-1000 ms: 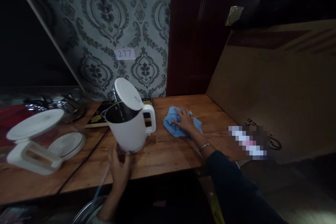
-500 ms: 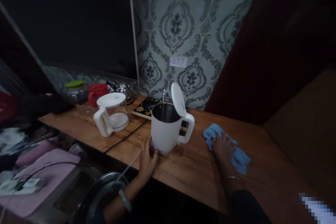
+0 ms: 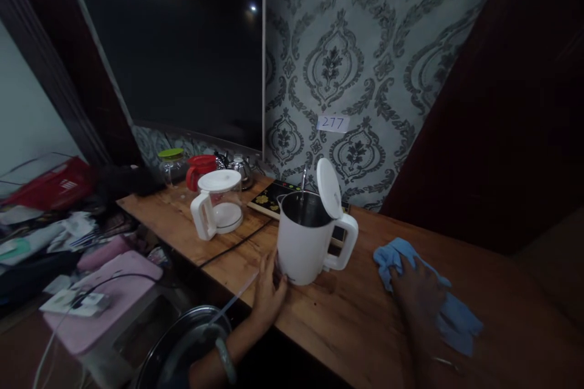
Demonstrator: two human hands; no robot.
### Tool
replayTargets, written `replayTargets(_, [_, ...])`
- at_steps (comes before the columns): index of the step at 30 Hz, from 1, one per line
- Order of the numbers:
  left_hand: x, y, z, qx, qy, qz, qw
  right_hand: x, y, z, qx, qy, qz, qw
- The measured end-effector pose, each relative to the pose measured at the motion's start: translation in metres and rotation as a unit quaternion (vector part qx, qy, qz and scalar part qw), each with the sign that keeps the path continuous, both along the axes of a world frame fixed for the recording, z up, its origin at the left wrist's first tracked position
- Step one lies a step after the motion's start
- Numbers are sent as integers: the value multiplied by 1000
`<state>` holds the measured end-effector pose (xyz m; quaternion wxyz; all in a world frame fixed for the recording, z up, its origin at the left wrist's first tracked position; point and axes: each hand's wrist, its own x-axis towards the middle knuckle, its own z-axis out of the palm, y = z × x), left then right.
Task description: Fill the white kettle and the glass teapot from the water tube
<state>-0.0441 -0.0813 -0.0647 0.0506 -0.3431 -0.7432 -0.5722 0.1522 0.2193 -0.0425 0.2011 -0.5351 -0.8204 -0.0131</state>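
A wall label (image 3: 333,123) (handwritten) reads "277" behind the white kettle (image 3: 302,250)

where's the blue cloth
In the head view, the blue cloth lies at right on the wooden tabletop, under the right hand, beyond the white kettle's handle side.

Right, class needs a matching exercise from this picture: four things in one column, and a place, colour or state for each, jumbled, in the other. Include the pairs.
Things
1. Electric kettle
2. Cloth
3. Number card
4. Stool

Descriptions
A. Stuck on the patterned wallpaper
B. Pink on top
C. Under the right hand
D. Lid raised, with the left hand at its lower side

Right pairs: 1-D, 2-C, 3-A, 4-B
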Motion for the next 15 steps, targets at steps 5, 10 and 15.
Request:
replayTargets(5, [0, 0, 1, 0, -5, 0, 1000, 1, -2, 1, -2, 17, 3, 1000])
replayTargets(10, [-1, 3, -1, -13, -5, -2, 1000, 0, -2, 0, -5, 1, -3, 1000])
replayTargets(15, [-2, 7, -10, -32, 26, 2, 999, 1, 1, 1, 1, 25, -7, 1000])
